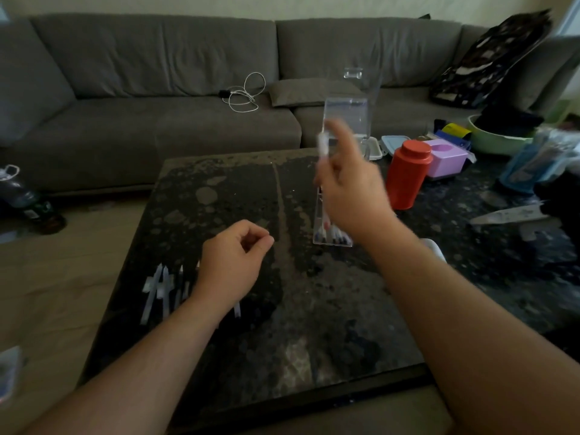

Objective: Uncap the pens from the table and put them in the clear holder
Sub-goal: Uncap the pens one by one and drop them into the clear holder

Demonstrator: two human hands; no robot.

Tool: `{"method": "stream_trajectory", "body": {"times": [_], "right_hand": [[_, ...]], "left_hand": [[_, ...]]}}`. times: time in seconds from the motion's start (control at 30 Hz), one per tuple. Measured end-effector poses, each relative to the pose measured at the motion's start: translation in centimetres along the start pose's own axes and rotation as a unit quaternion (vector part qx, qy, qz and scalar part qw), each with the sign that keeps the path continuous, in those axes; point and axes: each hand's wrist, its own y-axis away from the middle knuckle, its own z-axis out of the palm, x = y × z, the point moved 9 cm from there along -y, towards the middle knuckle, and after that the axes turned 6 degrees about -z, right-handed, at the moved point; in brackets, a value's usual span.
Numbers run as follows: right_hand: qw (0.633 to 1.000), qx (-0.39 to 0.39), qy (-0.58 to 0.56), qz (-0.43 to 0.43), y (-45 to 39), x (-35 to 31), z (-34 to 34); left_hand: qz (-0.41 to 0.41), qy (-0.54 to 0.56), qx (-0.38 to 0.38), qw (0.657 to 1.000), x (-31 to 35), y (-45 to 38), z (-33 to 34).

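A tall clear holder (346,116) stands on the dark table (238,189), right of centre, with several pens (329,235) inside at its bottom. My right hand (348,189) is raised in front of the holder and grips a blurred white pen (322,149) held roughly upright beside the holder's left wall, forefinger stretched up. My left hand (235,255) hovers low over the table with fingers curled and thumb against forefinger; nothing shows between them. Several white pens (157,288) lie in a row on the table's left side, partly hidden by my left wrist.
A red canister (406,174), a pink box (445,160) and lidded plastic containers (394,146) crowd the table right of the holder, with a knife-like metal tool (508,215) further right. A grey sofa (157,89) with a white cable (244,92) runs behind. A bottle (18,196) lies on the floor at left.
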Motion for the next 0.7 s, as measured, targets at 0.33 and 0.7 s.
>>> {"method": "stream_trajectory", "body": {"times": [0.33, 0.7], "right_hand": [[0.978, 0.2, -0.037, 0.035, -1.0, 3.7, -5.3], [0.993, 0.068, 0.087, 0.031, 0.3, 5.9, -1.4]], "left_hand": [[0.015, -0.039, -0.03, 0.999, 0.1, 0.5, 0.7], [0.019, -0.058, -0.041, 0.997, 0.2, 0.5, 0.8]]}}
